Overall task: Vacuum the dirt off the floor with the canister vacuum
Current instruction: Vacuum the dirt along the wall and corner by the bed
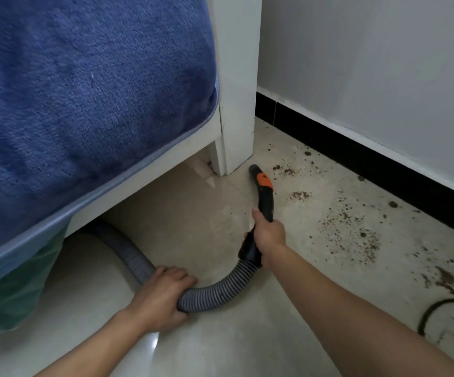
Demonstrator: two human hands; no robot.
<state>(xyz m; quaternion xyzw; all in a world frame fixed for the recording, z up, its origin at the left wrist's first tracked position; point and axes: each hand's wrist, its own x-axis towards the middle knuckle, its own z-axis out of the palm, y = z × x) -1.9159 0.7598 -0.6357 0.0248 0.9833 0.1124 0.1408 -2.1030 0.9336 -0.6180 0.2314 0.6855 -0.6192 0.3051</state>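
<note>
— Where is the vacuum hose?

— The grey ribbed hose (212,292) comes out from under the bed (149,164), curves across the pale floor (220,344), and joins a black curved handle (265,202) with an orange slider. The canister itself does not show.

— What are the hands doing?

— The left hand (163,292) has its grip wrapped over the hose, low and close to the floor. The right hand (269,235) has its grip clenched around the black handle just above the cuff where the hose joins, thumb lying along the handle.

— Where does the nozzle end point?

— The open black tip (253,168) sits right beside the foot of the white bed leg (236,148), at the edge of the dirt (348,229). Whether it touches the floor cannot be told.

— And the dirt?

— Brown crumbs and clumps are scattered over the floor to the right of the handle, running along the black skirting (356,148) under the white wall (370,63). A dark cable (437,306) loops on the floor at the right edge. A blue blanket (84,91) covers the bed.
</note>
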